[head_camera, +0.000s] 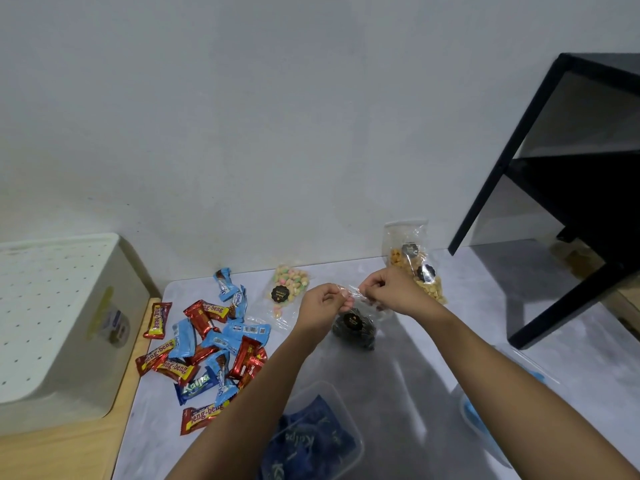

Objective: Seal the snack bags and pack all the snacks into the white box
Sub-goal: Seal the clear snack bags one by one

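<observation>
While its mouth looks unsealed: left grip (323, 301) and right grip (388, 289) pinch the clear top of the dark snack bag (353, 327), centre frame.
Advice: press the strip end to end.
White box (52, 323): left edge of frame.

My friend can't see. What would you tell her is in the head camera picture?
The left hand and right hand pinch the top of a clear bag of dark snacks at a grey table. A pile of Beng-Beng bars and blue-wrapped snacks lies to the left, near a white box. A bag of pastel snacks lies behind the hands.
</observation>
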`<control>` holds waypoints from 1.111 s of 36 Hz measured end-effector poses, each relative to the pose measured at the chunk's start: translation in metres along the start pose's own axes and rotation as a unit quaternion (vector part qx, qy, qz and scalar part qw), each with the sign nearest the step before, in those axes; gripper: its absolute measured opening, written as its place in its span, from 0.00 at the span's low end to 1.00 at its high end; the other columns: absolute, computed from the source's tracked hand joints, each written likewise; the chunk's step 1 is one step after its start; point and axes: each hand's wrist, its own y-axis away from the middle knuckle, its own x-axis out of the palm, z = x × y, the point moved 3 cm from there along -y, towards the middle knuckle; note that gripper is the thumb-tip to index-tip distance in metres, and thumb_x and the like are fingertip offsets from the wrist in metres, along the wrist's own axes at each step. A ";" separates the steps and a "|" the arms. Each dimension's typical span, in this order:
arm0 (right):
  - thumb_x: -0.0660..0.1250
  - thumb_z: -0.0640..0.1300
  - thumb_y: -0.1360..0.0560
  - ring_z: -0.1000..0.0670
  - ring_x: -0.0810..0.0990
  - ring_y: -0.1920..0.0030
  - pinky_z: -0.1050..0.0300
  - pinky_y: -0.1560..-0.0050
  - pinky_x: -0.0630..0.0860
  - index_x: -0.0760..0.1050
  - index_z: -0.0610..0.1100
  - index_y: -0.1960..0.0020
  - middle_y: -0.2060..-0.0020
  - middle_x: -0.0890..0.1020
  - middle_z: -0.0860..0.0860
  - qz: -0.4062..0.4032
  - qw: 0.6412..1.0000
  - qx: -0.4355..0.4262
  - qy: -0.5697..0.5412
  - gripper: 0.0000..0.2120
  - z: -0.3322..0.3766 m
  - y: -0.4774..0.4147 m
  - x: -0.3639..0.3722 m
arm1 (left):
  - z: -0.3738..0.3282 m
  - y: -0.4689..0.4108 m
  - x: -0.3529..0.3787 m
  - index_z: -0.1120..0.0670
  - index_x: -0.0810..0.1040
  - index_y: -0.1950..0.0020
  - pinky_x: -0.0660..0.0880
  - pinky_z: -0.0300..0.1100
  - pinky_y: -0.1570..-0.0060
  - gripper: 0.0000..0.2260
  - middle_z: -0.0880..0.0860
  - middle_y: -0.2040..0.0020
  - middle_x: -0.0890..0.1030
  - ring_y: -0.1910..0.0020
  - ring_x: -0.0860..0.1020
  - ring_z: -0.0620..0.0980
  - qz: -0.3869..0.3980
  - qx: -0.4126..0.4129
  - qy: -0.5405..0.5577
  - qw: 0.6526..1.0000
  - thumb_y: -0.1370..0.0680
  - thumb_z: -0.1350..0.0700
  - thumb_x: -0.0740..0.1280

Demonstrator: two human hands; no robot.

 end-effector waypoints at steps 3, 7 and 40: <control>0.61 0.29 0.28 0.55 0.76 0.73 0.65 0.70 0.75 0.80 0.38 0.62 0.75 0.79 0.54 -0.010 1.000 0.023 -0.015 0.11 -0.002 -0.002 -0.002 | 0.000 -0.001 0.002 0.65 0.73 0.53 0.75 0.28 0.68 0.01 0.57 0.65 0.77 0.74 0.77 0.37 -0.009 0.003 0.000 1.000 0.23 0.68 0.62; 0.60 0.29 0.28 0.54 0.76 0.70 0.65 0.69 0.74 0.80 0.38 0.59 0.71 0.79 0.50 -0.003 0.999 0.042 -0.028 0.10 -0.003 -0.002 -0.001 | 0.001 -0.001 0.006 0.63 0.74 0.59 0.75 0.28 0.68 0.06 0.57 0.66 0.77 0.74 0.76 0.38 -0.011 0.005 -0.014 1.000 0.23 0.68 0.62; 0.62 0.34 0.26 0.51 0.75 0.68 0.62 0.69 0.72 0.78 0.46 0.65 0.69 0.78 0.49 0.045 0.999 0.030 0.010 0.13 -0.008 -0.002 -0.015 | 0.004 -0.009 0.012 0.62 0.74 0.59 0.74 0.29 0.68 0.06 0.56 0.66 0.78 0.73 0.77 0.38 -0.001 0.021 -0.044 0.999 0.24 0.69 0.62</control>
